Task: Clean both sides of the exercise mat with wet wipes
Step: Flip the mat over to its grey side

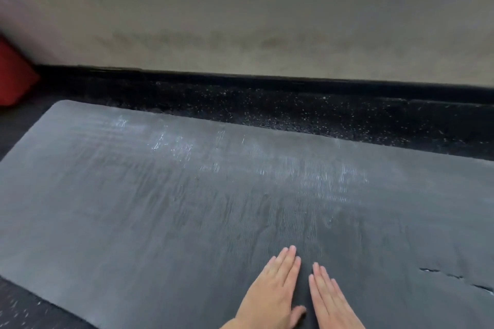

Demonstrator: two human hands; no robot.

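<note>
Both hands, left hand [270,291] and right hand [328,299], lie flat with straight fingers on the exercise mat [160,208], holding nothing. No wet wipe shows. Pale streaks suggest wiping is partly done at best; the underside likely remains.

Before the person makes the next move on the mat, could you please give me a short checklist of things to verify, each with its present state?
1. Exercise mat lies flat and unrolled on the floor: ok.
2. Left hand rests flat on the mat, fingers straight: ok.
3. Right hand rests flat on the mat, beside the left, not touching it: ok.
4. Wet wipe in a hand or within view: not ok, none visible.
5. Surface is clean: not ok, whitish marks remain near the far edge.
6. Mat undamaged: not ok, small tears show at the right.
</note>
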